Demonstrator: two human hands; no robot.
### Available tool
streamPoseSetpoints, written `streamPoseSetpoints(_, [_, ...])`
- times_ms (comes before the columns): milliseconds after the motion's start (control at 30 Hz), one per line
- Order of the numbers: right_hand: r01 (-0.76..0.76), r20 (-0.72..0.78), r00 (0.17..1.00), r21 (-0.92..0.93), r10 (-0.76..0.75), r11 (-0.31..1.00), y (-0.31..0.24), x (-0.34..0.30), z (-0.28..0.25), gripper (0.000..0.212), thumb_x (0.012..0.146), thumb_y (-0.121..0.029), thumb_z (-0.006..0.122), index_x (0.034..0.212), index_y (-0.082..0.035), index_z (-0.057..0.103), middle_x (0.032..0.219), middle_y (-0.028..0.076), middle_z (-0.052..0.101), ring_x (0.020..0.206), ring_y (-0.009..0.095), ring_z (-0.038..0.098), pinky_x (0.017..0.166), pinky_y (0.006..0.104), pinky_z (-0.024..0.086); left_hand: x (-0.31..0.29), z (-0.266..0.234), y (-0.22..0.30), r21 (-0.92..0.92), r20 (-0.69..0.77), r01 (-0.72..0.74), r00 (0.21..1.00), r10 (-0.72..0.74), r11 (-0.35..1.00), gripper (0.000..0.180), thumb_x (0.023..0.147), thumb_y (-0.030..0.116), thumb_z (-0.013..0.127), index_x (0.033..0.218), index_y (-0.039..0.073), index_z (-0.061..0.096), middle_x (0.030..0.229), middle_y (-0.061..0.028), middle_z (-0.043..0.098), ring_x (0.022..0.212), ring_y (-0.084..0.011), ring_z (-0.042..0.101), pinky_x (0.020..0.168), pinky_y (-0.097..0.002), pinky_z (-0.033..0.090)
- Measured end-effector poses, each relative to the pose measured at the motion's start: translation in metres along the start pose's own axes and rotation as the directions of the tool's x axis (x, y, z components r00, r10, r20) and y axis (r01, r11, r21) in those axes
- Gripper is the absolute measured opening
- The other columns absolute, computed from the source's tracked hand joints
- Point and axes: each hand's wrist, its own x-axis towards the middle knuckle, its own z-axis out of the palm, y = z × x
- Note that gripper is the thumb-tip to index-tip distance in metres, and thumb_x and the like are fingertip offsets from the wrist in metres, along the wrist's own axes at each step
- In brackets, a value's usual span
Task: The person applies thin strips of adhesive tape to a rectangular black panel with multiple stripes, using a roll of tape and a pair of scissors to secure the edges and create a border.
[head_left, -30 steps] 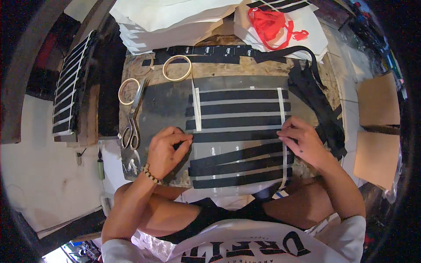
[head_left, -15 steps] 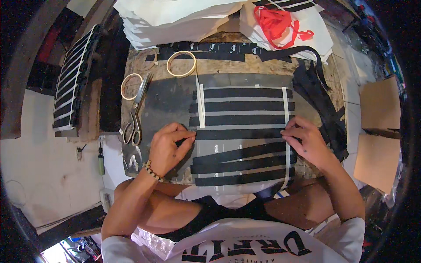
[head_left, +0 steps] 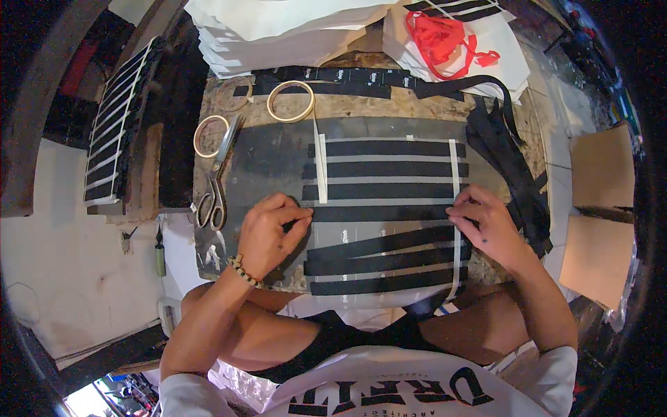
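Note:
A black fabric strip (head_left: pixel 381 213) is stretched level across the board. My left hand (head_left: pixel 272 233) pinches its left end, and my right hand (head_left: pixel 490 226) pinches its right end beside a band of pale tape (head_left: pixel 454 163). Above lie several similar black strips (head_left: pixel 389 169), roughly parallel. Below, one slanted strip (head_left: pixel 389 242) overlaps others nearer to me. A shorter piece of masking tape (head_left: pixel 322 170) crosses the left ends of the upper strips, and a thin tail runs from it to a tape roll (head_left: pixel 290 101).
Scissors (head_left: pixel 217 174) and a second tape roll (head_left: pixel 211 136) lie on the left of the board. Loose black strips (head_left: pixel 511 167) are heaped at right. Stacked white sheets (head_left: pixel 278 42) and a red ribbon (head_left: pixel 445 42) are at the back. Cardboard boxes (head_left: pixel 601 167) stand far right.
The whole picture has shifted very slightly. Both hands still pinch the same strip at its ends, with no clear movement of it.

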Motion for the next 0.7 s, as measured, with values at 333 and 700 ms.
streamPoseSetpoints(333, [0.304,0.039,0.953,-0.141,-0.302,0.942,-0.033,0.024,0.008,0.025,0.079,-0.008,0.075,0.104,-0.003,0.076,0.103,0.012,0.066,0.096,0.035,0.065,0.082,0.0473,0.054,0.001,-0.001,0.002,0.024,-0.005,-0.030,1.000,0.030,0.999,0.017,0.090,0.018,0.079,0.100,0.005,0.083,0.090,-0.0134,0.070,0.085,-0.0351,0.071,0.077,-0.0438,0.057])
streamPoseSetpoints(700, [0.544,0.003,0.835,-0.160,-0.550,0.824,-0.088,0.091,0.095,0.030,0.088,-0.012,0.066,0.115,-0.002,0.074,0.119,0.004,0.068,0.105,0.023,0.063,0.088,0.0373,0.055,0.002,0.001,0.004,0.020,-0.005,-0.020,1.000,0.020,1.000,0.018,0.086,0.016,0.078,0.100,0.005,0.083,0.091,-0.0142,0.071,0.088,-0.0360,0.071,0.078,-0.0449,0.057])
